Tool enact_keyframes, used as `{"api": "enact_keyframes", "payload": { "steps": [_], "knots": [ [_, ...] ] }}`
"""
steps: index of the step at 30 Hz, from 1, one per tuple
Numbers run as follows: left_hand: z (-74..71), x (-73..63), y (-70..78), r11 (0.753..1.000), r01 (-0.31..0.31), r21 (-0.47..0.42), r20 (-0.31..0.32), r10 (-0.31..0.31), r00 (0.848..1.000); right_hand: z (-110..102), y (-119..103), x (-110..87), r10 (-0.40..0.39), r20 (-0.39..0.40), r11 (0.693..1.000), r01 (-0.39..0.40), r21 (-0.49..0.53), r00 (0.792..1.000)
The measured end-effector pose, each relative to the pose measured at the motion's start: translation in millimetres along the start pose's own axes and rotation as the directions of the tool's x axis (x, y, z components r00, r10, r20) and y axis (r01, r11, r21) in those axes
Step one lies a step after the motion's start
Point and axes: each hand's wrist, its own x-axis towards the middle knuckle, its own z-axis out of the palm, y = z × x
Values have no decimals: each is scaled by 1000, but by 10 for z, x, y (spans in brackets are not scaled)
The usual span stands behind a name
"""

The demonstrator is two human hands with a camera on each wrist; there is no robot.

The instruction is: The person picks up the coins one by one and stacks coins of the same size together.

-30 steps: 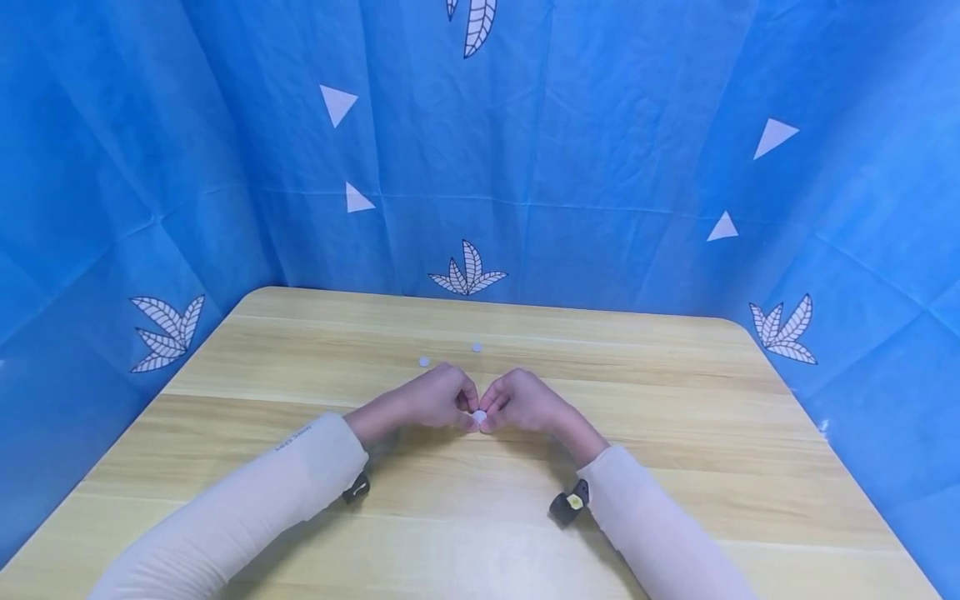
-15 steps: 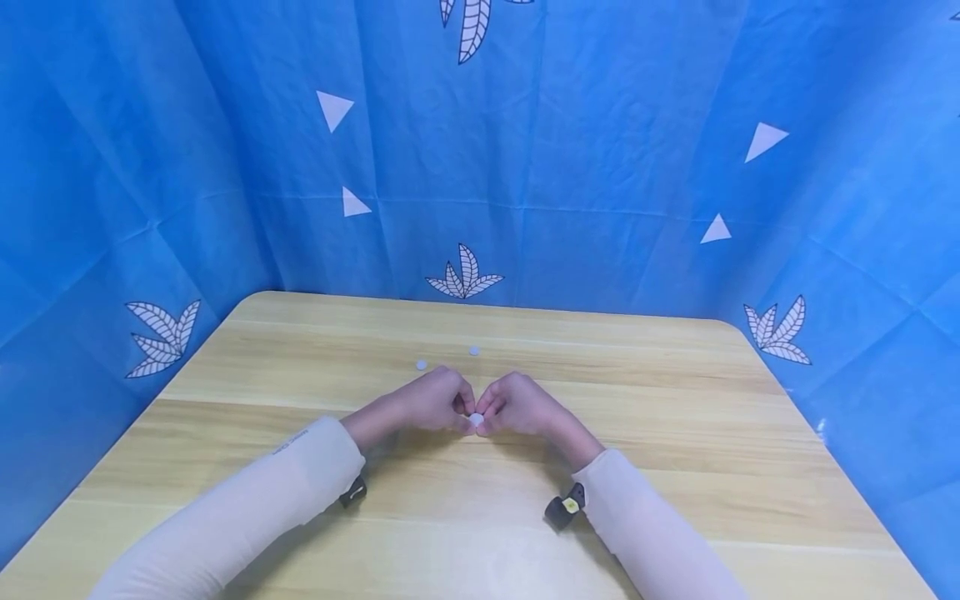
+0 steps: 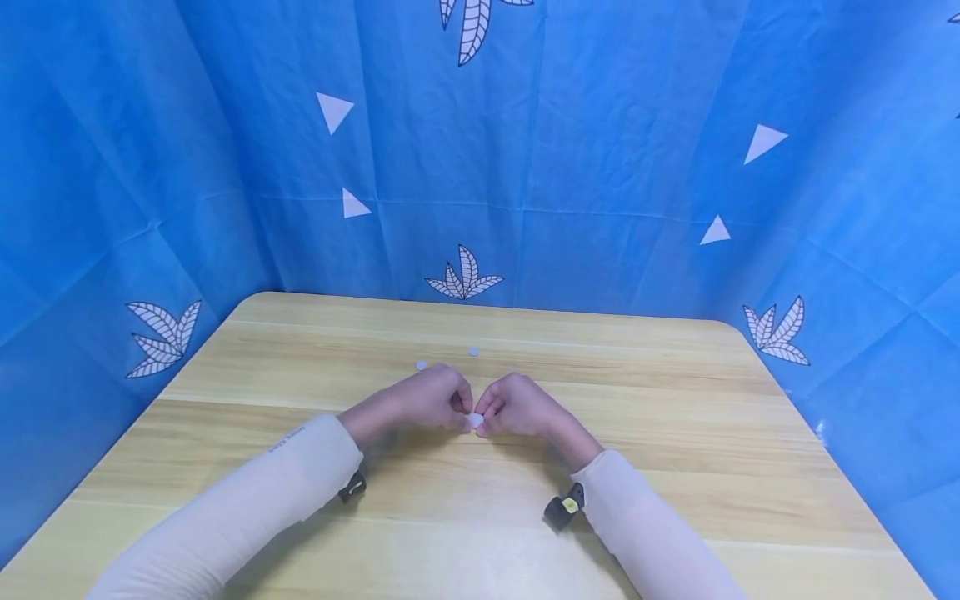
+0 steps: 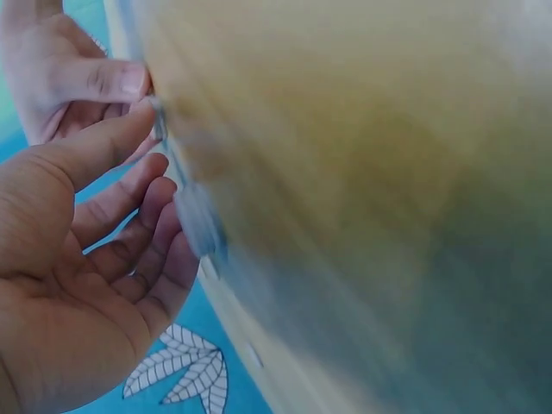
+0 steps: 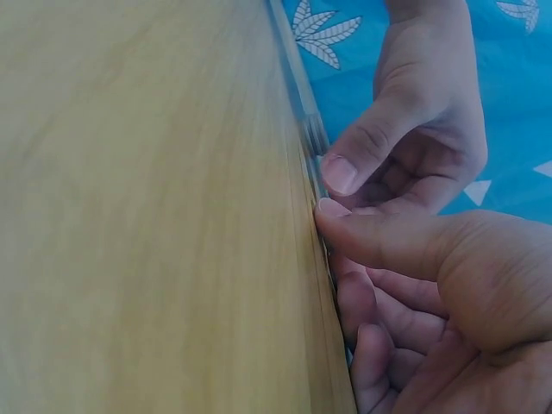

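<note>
A small white disc lies between both hands over the middle of the table in the head view. My left hand is at its left edge, fingers curled, thumb tip against the disc. From the other side my right hand pinches it between thumb and index finger. In the left wrist view the disc shows edge-on beside the left thumb, and the right hand reaches in behind. The right wrist view has the right thumb meeting the left hand tip to tip; the fingers mostly hide the disc there.
Two more white discs lie on the wooden table beyond the hands: one disc farther back, another disc just behind the left hand. A blue curtain with leaf and triangle prints surrounds the table's back and sides.
Both hands stay around the disc. Just now the left hand has shifted slightly left, its index fingertip drawing a little away from the right one. The view has shifted slightly.
</note>
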Motion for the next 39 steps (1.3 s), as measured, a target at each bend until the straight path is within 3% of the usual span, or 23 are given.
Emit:
{"api": "enact_keyframes", "payload": {
  "steps": [8,20,28,39],
  "knots": [
    [-230,14,-131,998,62,-31,-42,-63,997,-2,-21,-13,1,-10,1000,0,0,1000],
    [-424,-23,-664,992,99,-83,-122,-109,987,9,-34,-6,7,-19,1000,-7,-1,1000],
    [-518,-51,-903,976,126,-176,-87,-143,986,9,-41,-21,32,-20,999,-32,-6,999],
    [-553,-4,-992,961,158,-228,-52,-174,983,1,-56,-41,33,-21,999,-32,13,999]
  ]
}}
